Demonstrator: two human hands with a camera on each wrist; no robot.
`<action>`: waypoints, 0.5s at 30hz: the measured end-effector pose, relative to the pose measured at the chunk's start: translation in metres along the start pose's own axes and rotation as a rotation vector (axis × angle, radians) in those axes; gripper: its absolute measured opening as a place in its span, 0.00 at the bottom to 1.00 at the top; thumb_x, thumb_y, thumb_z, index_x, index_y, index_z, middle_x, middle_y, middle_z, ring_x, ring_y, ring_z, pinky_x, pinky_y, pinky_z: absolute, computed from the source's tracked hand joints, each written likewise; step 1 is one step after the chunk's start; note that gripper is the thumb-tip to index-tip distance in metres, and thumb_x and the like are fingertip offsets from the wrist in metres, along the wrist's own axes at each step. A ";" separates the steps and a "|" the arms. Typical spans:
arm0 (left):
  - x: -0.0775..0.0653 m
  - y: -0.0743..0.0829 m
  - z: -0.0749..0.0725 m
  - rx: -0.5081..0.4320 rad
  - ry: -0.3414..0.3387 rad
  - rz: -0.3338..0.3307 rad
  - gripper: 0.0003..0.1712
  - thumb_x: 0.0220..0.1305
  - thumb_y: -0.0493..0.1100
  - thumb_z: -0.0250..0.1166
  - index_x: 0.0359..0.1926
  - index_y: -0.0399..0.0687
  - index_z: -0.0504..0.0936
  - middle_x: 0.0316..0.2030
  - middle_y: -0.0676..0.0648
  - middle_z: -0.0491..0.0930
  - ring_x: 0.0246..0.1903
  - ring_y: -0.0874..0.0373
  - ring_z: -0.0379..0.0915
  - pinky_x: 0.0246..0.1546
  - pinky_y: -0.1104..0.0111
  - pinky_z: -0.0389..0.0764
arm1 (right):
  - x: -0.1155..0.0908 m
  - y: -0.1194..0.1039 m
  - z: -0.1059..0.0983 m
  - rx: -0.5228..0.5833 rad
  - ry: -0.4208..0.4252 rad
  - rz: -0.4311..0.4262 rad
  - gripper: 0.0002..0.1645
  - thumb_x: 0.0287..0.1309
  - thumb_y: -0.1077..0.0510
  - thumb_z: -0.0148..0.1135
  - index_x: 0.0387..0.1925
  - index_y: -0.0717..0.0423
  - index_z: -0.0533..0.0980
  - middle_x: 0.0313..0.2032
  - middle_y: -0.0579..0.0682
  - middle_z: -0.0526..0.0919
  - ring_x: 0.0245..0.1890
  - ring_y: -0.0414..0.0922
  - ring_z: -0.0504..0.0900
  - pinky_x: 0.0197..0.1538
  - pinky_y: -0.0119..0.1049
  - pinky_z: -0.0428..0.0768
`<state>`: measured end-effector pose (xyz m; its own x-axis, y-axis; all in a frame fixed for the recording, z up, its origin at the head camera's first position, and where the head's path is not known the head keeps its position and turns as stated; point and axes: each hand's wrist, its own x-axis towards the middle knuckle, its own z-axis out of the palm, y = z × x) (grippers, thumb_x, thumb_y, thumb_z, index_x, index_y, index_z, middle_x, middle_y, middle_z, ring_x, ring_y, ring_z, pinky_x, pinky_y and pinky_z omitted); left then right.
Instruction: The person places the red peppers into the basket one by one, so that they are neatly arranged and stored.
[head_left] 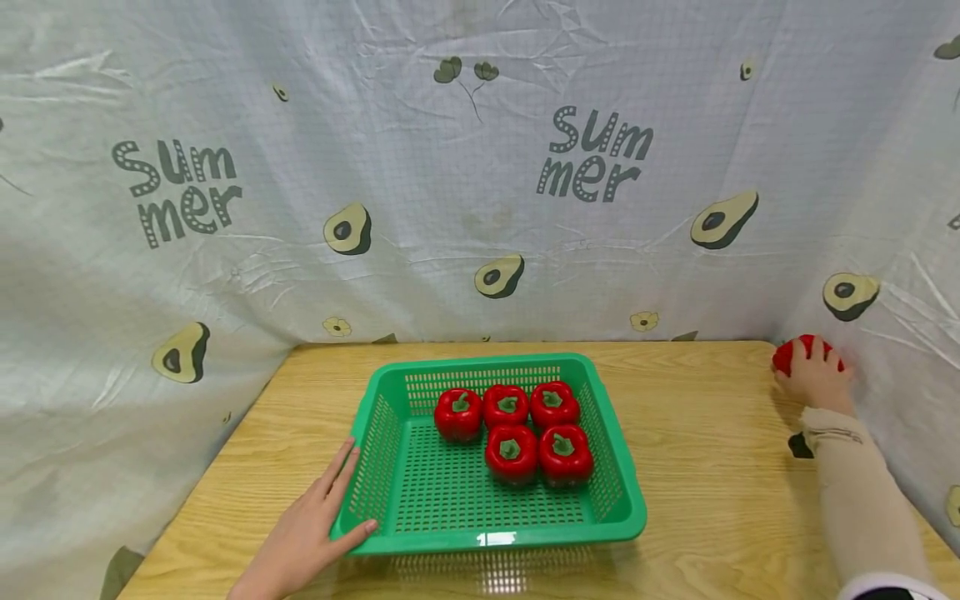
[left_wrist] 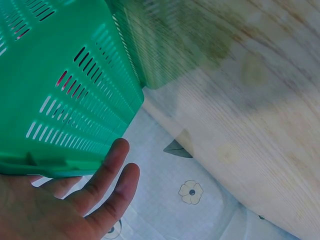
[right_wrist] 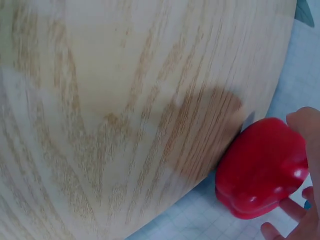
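A green plastic basket stands on the wooden table with several red bell peppers grouped in its middle and right part. My left hand rests against the basket's left rim, fingers extended; the left wrist view shows the fingers beside the slotted wall. At the table's far right corner my right hand holds another red bell pepper, with the thumb on one side and fingers on the other. Part of that pepper is hidden behind the hand.
A pale cloth with avocado and lettering prints hangs behind the table and along both sides. Bare wood lies between the basket and my right arm. A small dark patch shows beside the right forearm.
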<state>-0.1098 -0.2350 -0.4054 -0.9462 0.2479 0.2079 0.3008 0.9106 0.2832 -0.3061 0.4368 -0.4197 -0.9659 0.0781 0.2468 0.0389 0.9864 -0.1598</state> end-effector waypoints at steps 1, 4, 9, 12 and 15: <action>0.000 0.000 0.000 0.000 -0.002 -0.004 0.48 0.54 0.61 0.58 0.68 0.45 0.50 0.68 0.43 0.50 0.60 0.42 0.60 0.45 0.51 0.73 | 0.000 0.000 0.000 0.004 -0.003 -0.004 0.35 0.52 0.55 0.52 0.51 0.75 0.50 0.49 0.82 0.48 0.46 0.79 0.50 0.40 0.74 0.53; 0.001 0.000 0.001 -0.004 -0.001 -0.008 0.48 0.54 0.61 0.58 0.68 0.45 0.50 0.68 0.43 0.50 0.60 0.42 0.60 0.45 0.51 0.72 | 0.000 0.000 0.001 0.010 0.001 -0.018 0.34 0.51 0.55 0.54 0.49 0.73 0.51 0.47 0.83 0.49 0.44 0.80 0.50 0.39 0.73 0.52; 0.001 -0.002 0.002 -0.005 0.008 -0.001 0.47 0.54 0.61 0.59 0.68 0.45 0.50 0.68 0.43 0.50 0.59 0.41 0.61 0.46 0.50 0.72 | 0.001 0.001 0.004 0.014 0.085 -0.044 0.29 0.46 0.62 0.59 0.46 0.66 0.56 0.43 0.80 0.52 0.40 0.80 0.52 0.37 0.71 0.53; 0.001 -0.002 0.003 -0.002 0.010 0.001 0.47 0.54 0.61 0.59 0.68 0.45 0.51 0.68 0.43 0.50 0.59 0.41 0.61 0.46 0.50 0.72 | -0.001 0.000 0.005 0.012 0.141 -0.064 0.27 0.43 0.65 0.61 0.44 0.63 0.59 0.42 0.78 0.54 0.38 0.80 0.54 0.36 0.70 0.55; 0.000 -0.001 0.003 -0.003 0.014 0.005 0.47 0.54 0.61 0.59 0.68 0.45 0.50 0.68 0.43 0.50 0.59 0.41 0.61 0.45 0.50 0.72 | -0.002 -0.001 0.004 0.005 0.164 -0.084 0.28 0.41 0.67 0.64 0.44 0.62 0.60 0.41 0.77 0.54 0.35 0.80 0.57 0.34 0.69 0.56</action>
<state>-0.1108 -0.2353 -0.4082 -0.9428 0.2480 0.2229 0.3063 0.9082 0.2851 -0.3051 0.4349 -0.4236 -0.9110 0.0181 0.4121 -0.0420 0.9898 -0.1364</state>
